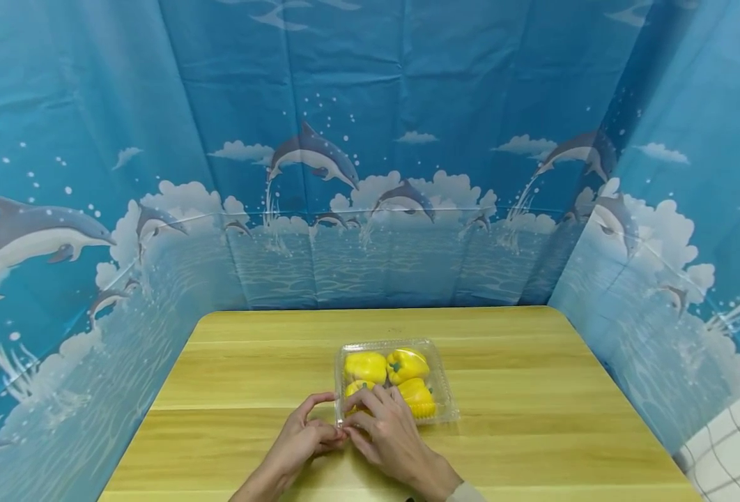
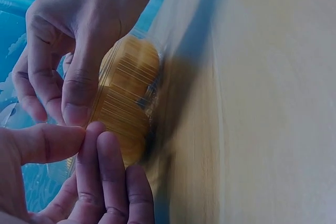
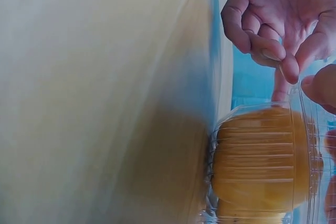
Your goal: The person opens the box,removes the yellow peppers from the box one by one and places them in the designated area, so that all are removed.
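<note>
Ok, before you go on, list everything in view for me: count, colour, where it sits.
clear plastic clamshell box: one, see-through, lid down, on the table near its front middle.
yellow peppers: four, yellow, packed inside the box, one partly hidden by the right hand.
wooden table: one, light wood, filling the lower middle of the head view.
dolphin curtain: blue sea print with dolphins and clouds, hung behind and on both sides of the table.
checked cloth: white with dark lines, lower right corner.
left hand: one, pinching the box's near left corner.
right hand: one, fingers on the same corner and over the lid.
</note>
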A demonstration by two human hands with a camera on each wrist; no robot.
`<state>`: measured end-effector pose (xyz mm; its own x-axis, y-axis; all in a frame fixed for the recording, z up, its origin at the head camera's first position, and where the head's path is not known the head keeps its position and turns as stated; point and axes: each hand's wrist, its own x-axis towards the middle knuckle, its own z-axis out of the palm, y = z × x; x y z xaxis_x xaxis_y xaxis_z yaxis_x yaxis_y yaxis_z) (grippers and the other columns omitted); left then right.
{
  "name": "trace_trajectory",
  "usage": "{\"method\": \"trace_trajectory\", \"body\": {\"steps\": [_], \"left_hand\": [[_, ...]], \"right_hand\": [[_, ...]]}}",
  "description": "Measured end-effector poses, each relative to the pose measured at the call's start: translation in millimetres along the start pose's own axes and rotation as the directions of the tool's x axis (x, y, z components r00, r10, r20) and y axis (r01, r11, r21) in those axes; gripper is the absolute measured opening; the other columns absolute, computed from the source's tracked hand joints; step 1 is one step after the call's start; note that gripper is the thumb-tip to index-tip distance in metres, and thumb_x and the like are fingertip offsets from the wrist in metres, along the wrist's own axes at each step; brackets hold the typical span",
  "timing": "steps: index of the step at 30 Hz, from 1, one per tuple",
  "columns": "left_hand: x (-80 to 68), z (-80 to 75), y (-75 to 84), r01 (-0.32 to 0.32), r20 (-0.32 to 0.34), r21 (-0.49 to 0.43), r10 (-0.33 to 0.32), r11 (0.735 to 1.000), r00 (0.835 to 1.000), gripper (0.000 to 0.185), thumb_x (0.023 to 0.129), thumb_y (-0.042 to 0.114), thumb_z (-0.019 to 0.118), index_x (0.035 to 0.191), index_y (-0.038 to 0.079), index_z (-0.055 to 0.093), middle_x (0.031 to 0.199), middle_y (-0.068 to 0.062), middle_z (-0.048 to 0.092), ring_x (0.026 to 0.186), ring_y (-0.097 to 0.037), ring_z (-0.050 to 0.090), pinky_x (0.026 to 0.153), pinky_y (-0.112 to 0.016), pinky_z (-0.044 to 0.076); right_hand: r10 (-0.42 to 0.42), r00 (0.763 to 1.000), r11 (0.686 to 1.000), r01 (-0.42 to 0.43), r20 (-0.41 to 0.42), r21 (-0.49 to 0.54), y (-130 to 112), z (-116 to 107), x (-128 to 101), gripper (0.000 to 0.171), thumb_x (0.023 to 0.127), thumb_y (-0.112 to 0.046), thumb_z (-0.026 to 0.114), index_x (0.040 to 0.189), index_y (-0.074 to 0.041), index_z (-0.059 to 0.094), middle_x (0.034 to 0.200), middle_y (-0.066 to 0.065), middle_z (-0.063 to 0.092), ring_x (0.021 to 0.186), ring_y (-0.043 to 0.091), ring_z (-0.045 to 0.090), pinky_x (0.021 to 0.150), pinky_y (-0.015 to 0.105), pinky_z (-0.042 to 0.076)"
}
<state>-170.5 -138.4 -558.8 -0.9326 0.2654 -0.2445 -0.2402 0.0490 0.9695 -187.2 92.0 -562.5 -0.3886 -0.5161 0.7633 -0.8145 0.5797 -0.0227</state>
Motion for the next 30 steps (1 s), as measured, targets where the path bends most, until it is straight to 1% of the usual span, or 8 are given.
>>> {"method": "trace_trajectory", "body": {"steps": [6, 12, 16, 22, 30], "left_hand": [[-0.6, 3.2, -0.3, 0.01, 0.0, -0.011, -0.01, 1.0, 1.0, 0.079, 0.102, 0.005, 0.073, 0.175, 0.004, 0.041, 0.108, -0.012, 0.085, 0.1, -0.023, 0.082, 0.098, -0.041, 0.07], [-2.5, 8.5, -0.8, 0.017, -0.027, -0.045, -0.019, 0.999, 0.999, 0.082, 0.099, 0.004, 0.073, 0.175, 0.004, 0.042, 0.105, -0.01, 0.085, 0.098, -0.022, 0.08, 0.096, -0.038, 0.069], [-4.7, 10.8, -2.9, 0.026, -0.026, -0.061, -0.027, 0.998, 0.999, 0.084, 0.098, 0.003, 0.072, 0.175, 0.004, 0.041, 0.105, -0.01, 0.084, 0.099, -0.023, 0.08, 0.096, -0.037, 0.069], [-4.5, 11.5, -4.0, 0.018, -0.023, -0.066, -0.02, 0.998, 1.0, 0.08, 0.099, 0.004, 0.071, 0.174, 0.004, 0.042, 0.104, -0.01, 0.083, 0.1, -0.023, 0.079, 0.098, -0.04, 0.07], [-2.6, 12.1, -6.5, 0.03, -0.013, -0.078, -0.032, 0.997, 0.999, 0.075, 0.102, 0.004, 0.069, 0.173, 0.005, 0.042, 0.102, -0.007, 0.083, 0.099, -0.022, 0.079, 0.097, -0.041, 0.07]], "right_hand": [[-0.02, 1.0, 1.0, 0.02, -0.013, 0.012, 1, 1, -3, 0.014, 0.089, -0.024, 0.101, 0.091, -0.024, 0.087, 0.116, -0.011, 0.073, 0.094, 0.009, 0.059, 0.088, 0.023, 0.035], [-0.029, 1.0, 0.999, 0.029, -0.002, 0.023, 2, 1, -4, 0.014, 0.091, -0.022, 0.099, 0.091, -0.023, 0.085, 0.116, -0.011, 0.073, 0.095, 0.009, 0.059, 0.088, 0.023, 0.038], [-0.041, 0.999, 0.999, 0.041, -0.005, 0.031, 2, 1, -6, 0.014, 0.09, -0.022, 0.098, 0.09, -0.023, 0.084, 0.115, -0.01, 0.073, 0.093, 0.009, 0.059, 0.088, 0.022, 0.037], [-0.035, 0.999, 0.998, 0.036, -0.018, 0.044, 2, 2, -7, 0.015, 0.091, -0.02, 0.097, 0.089, -0.023, 0.082, 0.114, -0.01, 0.073, 0.091, 0.009, 0.058, 0.088, 0.022, 0.036], [-0.038, 0.999, 0.998, 0.039, -0.026, 0.055, 1, 1, -8, 0.018, 0.092, -0.017, 0.096, 0.088, -0.025, 0.08, 0.114, -0.011, 0.072, 0.09, 0.008, 0.057, 0.089, 0.02, 0.036]]}}
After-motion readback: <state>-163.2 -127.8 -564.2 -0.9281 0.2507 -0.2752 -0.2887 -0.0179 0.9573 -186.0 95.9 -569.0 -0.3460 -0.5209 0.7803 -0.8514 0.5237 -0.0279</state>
